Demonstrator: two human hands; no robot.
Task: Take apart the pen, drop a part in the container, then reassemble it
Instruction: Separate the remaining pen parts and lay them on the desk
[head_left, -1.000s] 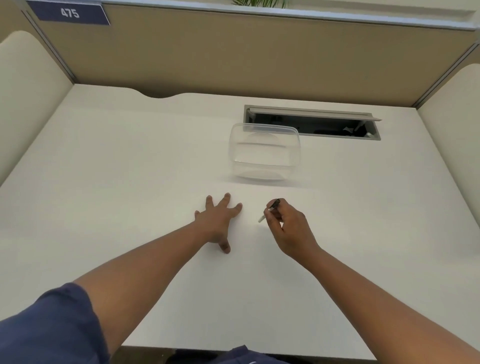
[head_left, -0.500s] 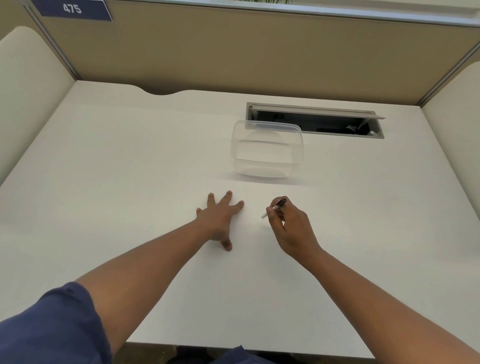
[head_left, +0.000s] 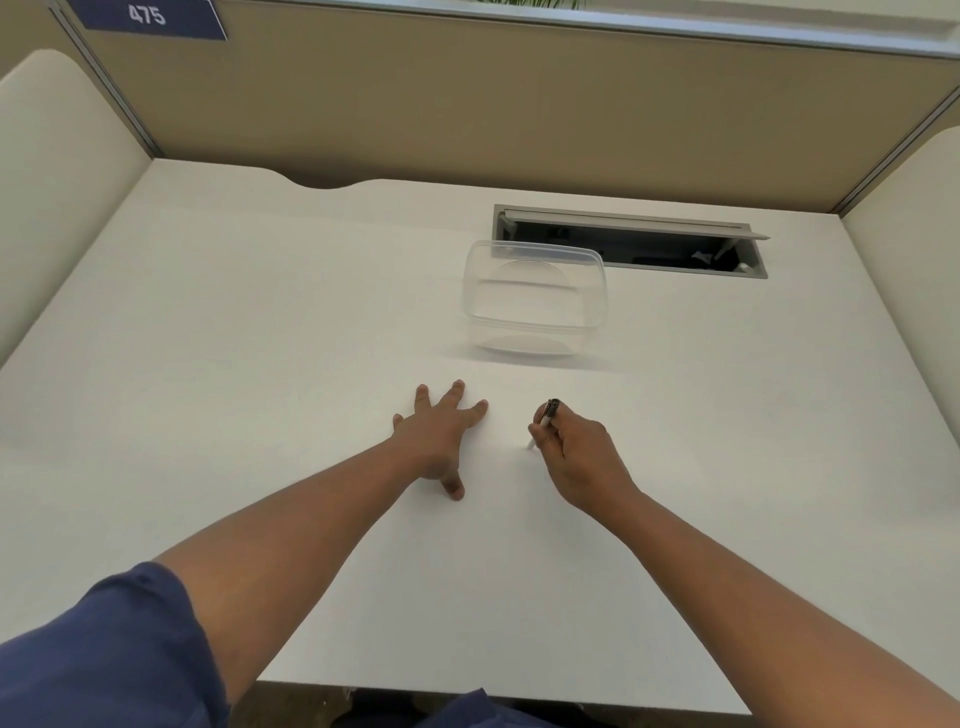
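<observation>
My right hand (head_left: 579, 452) grips a slim pen (head_left: 545, 418) with a white barrel and a dark top end, its tip pointing down at the white desk (head_left: 260, 364). Most of the barrel is hidden by my fingers. My left hand (head_left: 439, 434) lies flat on the desk to the left of the pen, fingers spread, holding nothing. A clear plastic container (head_left: 535, 306) stands open and empty on the desk, just beyond both hands.
An open cable hatch (head_left: 631, 241) is set into the desk behind the container. Tan partition walls enclose the back, cream padded panels stand at both sides. A blue sign reading 475 (head_left: 148, 18) hangs at top left.
My right hand has tilted the pen more upright, lifting its dark end. My left hand stays flat on the desk.
</observation>
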